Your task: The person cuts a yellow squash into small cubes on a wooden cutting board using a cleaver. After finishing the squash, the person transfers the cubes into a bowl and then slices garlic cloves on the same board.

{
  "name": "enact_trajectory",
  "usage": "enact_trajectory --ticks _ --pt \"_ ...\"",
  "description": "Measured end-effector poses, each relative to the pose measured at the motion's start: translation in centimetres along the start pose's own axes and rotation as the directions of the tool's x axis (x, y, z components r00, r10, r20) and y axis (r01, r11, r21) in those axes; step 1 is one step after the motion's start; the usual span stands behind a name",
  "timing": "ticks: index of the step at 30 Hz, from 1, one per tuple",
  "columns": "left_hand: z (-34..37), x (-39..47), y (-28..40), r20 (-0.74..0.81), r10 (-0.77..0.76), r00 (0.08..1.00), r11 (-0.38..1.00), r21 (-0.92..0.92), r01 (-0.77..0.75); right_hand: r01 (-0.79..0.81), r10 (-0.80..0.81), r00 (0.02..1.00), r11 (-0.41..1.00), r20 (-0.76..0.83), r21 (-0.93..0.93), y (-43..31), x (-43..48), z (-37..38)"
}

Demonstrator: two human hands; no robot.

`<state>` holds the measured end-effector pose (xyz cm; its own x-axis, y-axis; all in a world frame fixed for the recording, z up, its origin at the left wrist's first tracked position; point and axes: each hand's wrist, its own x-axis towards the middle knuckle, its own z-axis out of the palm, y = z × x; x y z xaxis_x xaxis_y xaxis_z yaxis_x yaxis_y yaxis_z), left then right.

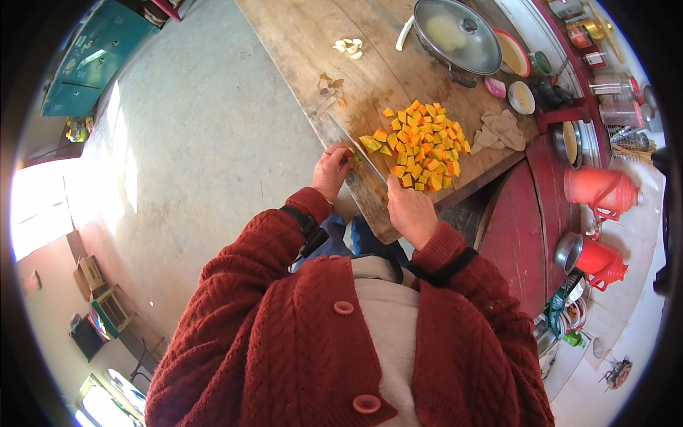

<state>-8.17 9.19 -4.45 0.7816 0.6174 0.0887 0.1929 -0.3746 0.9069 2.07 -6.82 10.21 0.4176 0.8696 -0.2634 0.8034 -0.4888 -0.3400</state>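
My right hand (pixel 410 209) grips the handle of a knife (pixel 363 152), whose long blade points away towards the edge of the wooden table (pixel 373 32). Left of the blade, my left hand (pixel 332 169) holds a piece of green-skinned pumpkin (pixel 354 158) against the wood with its fingertips. A heap of diced orange pumpkin (pixel 424 141) lies to the right of the knife, with a few larger chunks (pixel 370 143) close beside the blade. Peeled garlic cloves (pixel 349 48) are grouped farther up the table. A small orange scrap (pixel 342 102) lies past the knife's tip.
A lidded pan (pixel 453 34) stands at the table's far right, near a red-rimmed bowl (pixel 513 52) and a small white bowl (pixel 521 98). A crumpled cloth (pixel 498 132) lies right of the heap. Red thermos flasks (pixel 600 191) stand beyond a round red wooden board (pixel 515 235).
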Motion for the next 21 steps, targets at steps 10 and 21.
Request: enact_trajectory --ticks 10,21 --pt "0.3 0.3 -0.3 -0.019 0.041 0.999 0.999 -0.022 -0.041 -0.018 0.018 0.999 1.000 -0.050 -0.003 1.6 0.6 3.9" --pt "-3.2 3.6 -0.1 0.369 0.155 0.916 0.984 0.020 -0.175 -0.095 0.222 0.956 0.852 -0.192 0.514 4.0 -2.9 1.5"
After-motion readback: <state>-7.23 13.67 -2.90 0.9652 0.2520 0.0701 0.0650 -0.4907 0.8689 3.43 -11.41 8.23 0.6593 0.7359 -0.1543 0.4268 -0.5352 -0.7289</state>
